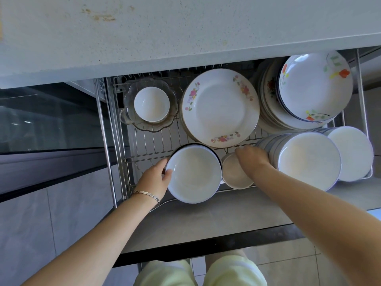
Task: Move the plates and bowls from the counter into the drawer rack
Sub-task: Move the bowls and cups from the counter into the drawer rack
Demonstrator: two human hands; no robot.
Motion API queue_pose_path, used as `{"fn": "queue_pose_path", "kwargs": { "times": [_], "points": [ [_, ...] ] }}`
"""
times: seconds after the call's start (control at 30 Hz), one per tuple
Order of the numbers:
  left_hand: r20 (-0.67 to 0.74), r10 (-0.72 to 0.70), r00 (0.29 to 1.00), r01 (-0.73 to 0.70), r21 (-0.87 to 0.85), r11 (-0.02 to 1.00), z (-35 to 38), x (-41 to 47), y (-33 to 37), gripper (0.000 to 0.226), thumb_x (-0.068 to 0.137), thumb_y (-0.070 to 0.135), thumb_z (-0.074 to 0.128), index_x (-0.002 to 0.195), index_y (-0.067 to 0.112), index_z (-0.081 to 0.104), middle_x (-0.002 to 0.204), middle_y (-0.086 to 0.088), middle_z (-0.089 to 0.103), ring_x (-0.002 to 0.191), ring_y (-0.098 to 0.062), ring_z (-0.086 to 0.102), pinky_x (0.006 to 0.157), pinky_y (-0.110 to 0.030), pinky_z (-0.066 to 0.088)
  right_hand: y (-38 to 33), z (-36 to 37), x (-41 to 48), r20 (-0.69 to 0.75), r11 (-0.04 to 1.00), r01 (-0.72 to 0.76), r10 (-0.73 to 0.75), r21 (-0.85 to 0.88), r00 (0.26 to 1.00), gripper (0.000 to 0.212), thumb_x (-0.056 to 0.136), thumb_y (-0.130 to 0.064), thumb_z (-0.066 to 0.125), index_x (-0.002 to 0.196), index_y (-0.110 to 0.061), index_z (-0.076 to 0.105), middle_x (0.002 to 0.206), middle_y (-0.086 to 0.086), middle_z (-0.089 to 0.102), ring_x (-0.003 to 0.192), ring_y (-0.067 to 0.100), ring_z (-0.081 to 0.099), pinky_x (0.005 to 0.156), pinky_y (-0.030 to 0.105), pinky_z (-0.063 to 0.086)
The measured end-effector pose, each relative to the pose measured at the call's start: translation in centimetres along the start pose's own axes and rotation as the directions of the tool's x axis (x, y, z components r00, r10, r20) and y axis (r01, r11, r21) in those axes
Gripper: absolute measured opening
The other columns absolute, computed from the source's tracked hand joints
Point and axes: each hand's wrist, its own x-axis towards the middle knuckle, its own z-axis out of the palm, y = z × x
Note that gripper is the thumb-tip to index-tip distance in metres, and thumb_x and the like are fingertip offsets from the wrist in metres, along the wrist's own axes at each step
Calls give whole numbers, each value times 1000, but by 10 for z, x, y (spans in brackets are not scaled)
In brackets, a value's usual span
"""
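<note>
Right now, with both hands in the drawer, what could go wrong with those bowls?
1. The left hand grips the dark-rimmed white bowl by one edge only. It might slip and chip against the small beige bowl beside it.
2. The right hand holds that beige bowl right next to the leaning stack of blue-rimmed bowls. A nudge from the wrist could possibly shift the stack.

— Where's your dark-rimmed white bowl (193, 174)?
— Tilted at the near edge of the drawer rack (152, 141), in your left hand (154, 178). The small beige bowl (235, 174), held by your right hand (251, 159), sits just right of it.
— Farther back?
— Flowered plates (220, 108) stacked flat mid-rack; more plates (313, 89) lean far right; white bowls (307, 159) nest near right.
</note>
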Motion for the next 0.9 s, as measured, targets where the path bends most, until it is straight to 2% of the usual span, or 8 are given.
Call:
{"fn": "queue_pose_path", "kwargs": {
  "times": [0.27, 0.37, 0.47, 0.53, 0.6, 0.67, 0.77, 0.9],
  "points": [
    [3, -4, 1000, 4, -16, 1000, 1, 0, 0, 19, 96, 20, 42, 105, 9, 55, 89, -11, 64, 82, -32, 62, 72, -36, 52, -2, -3, -4, 13, 999, -30, 29, 30, 999, 33, 93, 0, 41, 123, -9, 52, 129, 8, 57, 119, 25, 56, 89, 33, 48],
    [8, 1, 1000, -1, -7, 1000, 1, 0, -1, 16, 96, 18, 40, 101, 12, 54, 84, -11, 62, 80, -33, 60, 65, -32, 47, -5, -7, -11, -81, 968, -76, 98, 238, 992, 35, 91, -1, 44, 125, -5, 49, 129, 14, 51, 116, 31, 53, 90, 37, 47],
    [10, -8, 1000, 8, 11, 1000, 2, 1, 0, 17, 96, 17, 40, 101, 10, 54, 78, -13, 59, 73, -32, 56, 62, -32, 45, -16, -24, -24, -188, 684, -18, 226, 729, 956, 37, 96, -23, 46, 131, -12, 50, 131, 11, 53, 117, 32, 53, 93, 37, 45],
    [9, -17, 1000, 17, 2, 1000, 3, 1, 1, 18, 96, 17, 40, 104, 10, 54, 79, -12, 59, 74, -30, 57, 69, -37, 52, -23, -37, -34, -105, 470, 8, 182, 883, 978, 48, 93, -43, 46, 133, -16, 48, 127, 8, 59, 116, 28, 56, 97, 37, 46],
    [-4, -25, 1000, 25, -18, 1000, 4, 1, 1, 20, 96, 18, 40, 108, 12, 55, 82, -11, 60, 76, -31, 58, 69, -33, 53, -31, -40, -44, -18, 559, -14, 51, 829, 999, 53, 92, -45, 48, 137, -18, 43, 123, 7, 62, 115, 27, 58, 96, 35, 46],
    [-17, -31, 999, 30, -35, 999, 6, 0, 1, 21, 96, 19, 41, 111, 11, 55, 79, -6, 55, 72, -26, 51, 65, -25, 40, -40, -34, -49, -2, 668, 7, -9, 744, 1000, 44, 94, -32, 49, 134, -16, 46, 119, 10, 64, 108, 31, 60, 89, 35, 49],
    [-10, -27, 1000, 27, -39, 999, 6, -1, 4, 24, 97, 17, 40, 115, 10, 53, 79, -8, 55, 71, -27, 49, 62, -25, 35, -48, -20, -48, -15, 651, -12, 36, 759, 999, 37, 96, -17, 41, 132, -16, 47, 107, 17, 66, 95, 35, 62, 78, 36, 50],
    [38, -43, 998, 44, -7, 999, 2, -2, 11, 27, 97, 15, 36, 119, 9, 50, 98, -19, 64, 91, -35, 61, 73, -34, 48, -52, -16, -44, -2, 626, -58, 95, 777, 995, 41, 94, -9, 36, 133, -15, 47, 87, 17, 61, 74, 29, 53, 63, 29, 40]
  ]
}}
